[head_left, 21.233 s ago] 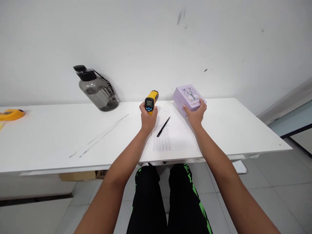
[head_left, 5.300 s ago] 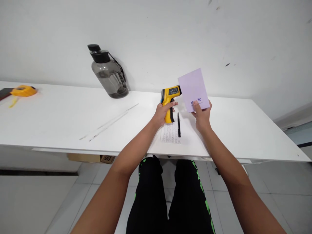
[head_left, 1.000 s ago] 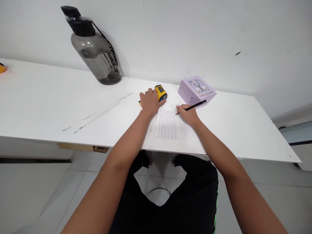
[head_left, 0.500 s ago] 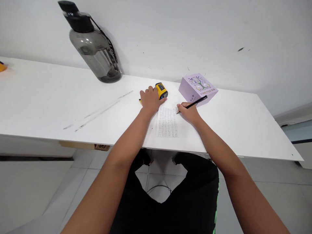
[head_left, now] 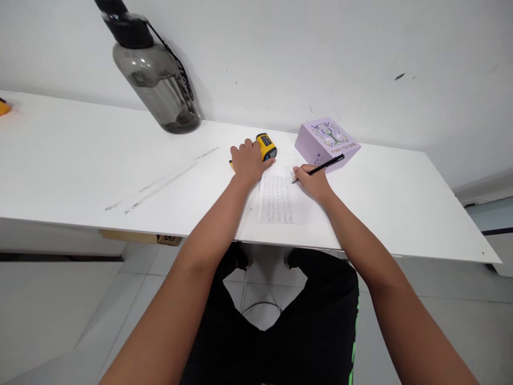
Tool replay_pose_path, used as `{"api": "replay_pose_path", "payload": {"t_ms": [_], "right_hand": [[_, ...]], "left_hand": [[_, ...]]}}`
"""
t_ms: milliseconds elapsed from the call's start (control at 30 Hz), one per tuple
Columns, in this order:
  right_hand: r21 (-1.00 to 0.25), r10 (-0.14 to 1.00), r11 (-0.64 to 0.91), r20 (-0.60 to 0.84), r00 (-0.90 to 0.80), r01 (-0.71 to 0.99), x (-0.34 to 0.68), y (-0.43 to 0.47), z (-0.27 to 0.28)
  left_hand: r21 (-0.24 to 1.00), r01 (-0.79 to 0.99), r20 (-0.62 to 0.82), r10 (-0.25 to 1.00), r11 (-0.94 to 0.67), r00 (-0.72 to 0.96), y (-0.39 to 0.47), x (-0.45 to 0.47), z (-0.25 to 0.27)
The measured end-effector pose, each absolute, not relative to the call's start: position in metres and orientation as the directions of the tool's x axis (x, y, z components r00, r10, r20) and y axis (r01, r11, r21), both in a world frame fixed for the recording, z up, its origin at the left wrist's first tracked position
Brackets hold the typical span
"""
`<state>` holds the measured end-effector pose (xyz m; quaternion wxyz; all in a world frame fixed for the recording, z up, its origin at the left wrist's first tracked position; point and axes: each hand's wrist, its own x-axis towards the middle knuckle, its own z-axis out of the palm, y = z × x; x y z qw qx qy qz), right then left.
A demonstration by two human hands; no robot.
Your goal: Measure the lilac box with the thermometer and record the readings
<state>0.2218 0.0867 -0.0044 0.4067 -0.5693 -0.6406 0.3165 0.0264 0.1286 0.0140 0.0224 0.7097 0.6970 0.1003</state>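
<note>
A black pen point(head_left: 331, 161) is pinched in my right hand point(head_left: 313, 181), its tip low over the upper right part of a sheet of paper point(head_left: 277, 198). Rows of small handwriting cover much of that sheet. My left hand point(head_left: 247, 163) lies just above the paper's top left corner, its fingers curled over a yellow and black handheld device point(head_left: 267, 146). The device's blunt end sticks out on the right and a bit of yellow shows on the left; the palm hides its middle, so its exact kind is unclear.
A lilac tea box point(head_left: 328, 140) stands behind my right hand. Farther left, a large grey water bottle point(head_left: 164, 88) stands against the wall. Dark streaks mark the white table point(head_left: 80, 155). An orange object point(head_left: 4, 107) shows at the left edge, and a cardboard box point(head_left: 168, 240) below the table.
The pen and my right hand have shifted very slightly up and right, along with a small shift of the whole view. My left hand keeps its place on the device.
</note>
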Motion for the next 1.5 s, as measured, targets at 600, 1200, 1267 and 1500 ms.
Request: {"api": "replay_pose_path", "payload": {"t_ms": [600, 1200, 1267, 1500], "right_hand": [[-0.871, 0.985, 0.164, 0.172, -0.027, 0.463, 0.2217, 0.0872, -0.0047], [-0.855, 0.977, 0.181, 0.214, 0.013, 0.487, 0.221, 0.0865, -0.0054], [-0.851, 0.978, 0.175, 0.208, 0.012, 0.495, 0.2203, 0.086, -0.0042], [-0.863, 0.989, 0.134, 0.15, -0.006, 0.488, 0.2186, 0.0841, 0.0009]], "left_hand": [[0.185, 0.982, 0.095, 0.995, -0.029, 0.011, 0.1298, 0.0268, 0.013], [0.184, 0.982, 0.081, 0.997, -0.032, 0.018, 0.1264, 0.0278, 0.018], [0.187, 0.982, 0.086, 0.996, -0.032, 0.016, 0.1258, 0.0282, 0.0189], [0.2, 0.979, 0.119, 0.993, -0.037, 0.013, 0.1271, 0.0279, 0.0165]]}}
